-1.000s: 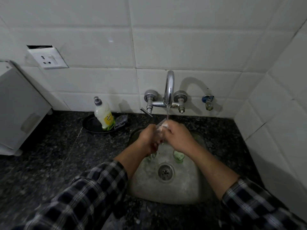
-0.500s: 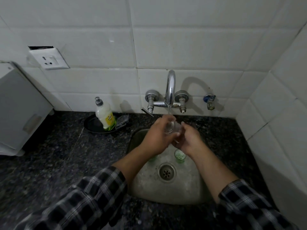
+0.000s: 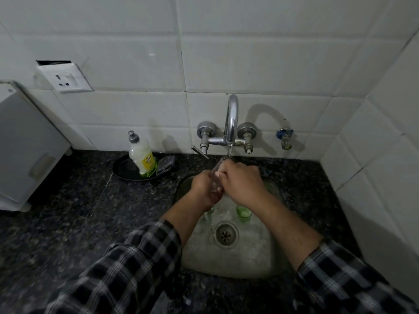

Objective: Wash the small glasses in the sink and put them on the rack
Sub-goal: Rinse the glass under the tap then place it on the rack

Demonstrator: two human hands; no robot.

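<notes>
Left hand [image 3: 205, 189] and right hand [image 3: 242, 184] both gripped one small glass [image 3: 214, 177] under the tap [image 3: 231, 123]; two more glasses [image 3: 243, 213] below it apparently awaited washing.

Clear small glass [image 3: 215, 177] tilted over sink [image 3: 226, 261], green glass [image 3: 243, 213] upright on its floor, third glass [image 3: 209, 213] partly hidden

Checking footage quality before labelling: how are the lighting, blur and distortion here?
Head view: dim, lit from the left, so the tap casts a curved shadow rightward on the tiles. Head view: tile lines bow near the edges. Head view: the left sleeve and the held glass are blurred.
</notes>
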